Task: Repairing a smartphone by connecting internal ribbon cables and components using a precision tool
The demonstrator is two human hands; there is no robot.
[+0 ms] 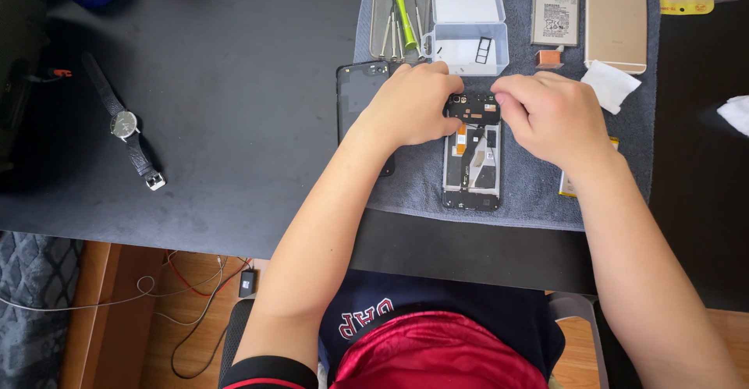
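Grey towel, left hand and right hand pinching opened phone (top end), grip seemingly closed.

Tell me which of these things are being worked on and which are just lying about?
In hand: left hand and right hand on the opened black phone chassis, on the grey towel.

Lying about: black-strapped wristwatch, gold smartphone, clear plastic box, green-handled screwdriver.

A black desk fills most of the view, lit by soft daylight that leaves a dull sheen on its top. Below its near edge, left of the grip, lies a wooden floor strewn with thin cables, and a dark quilted fabric shows at the far left.
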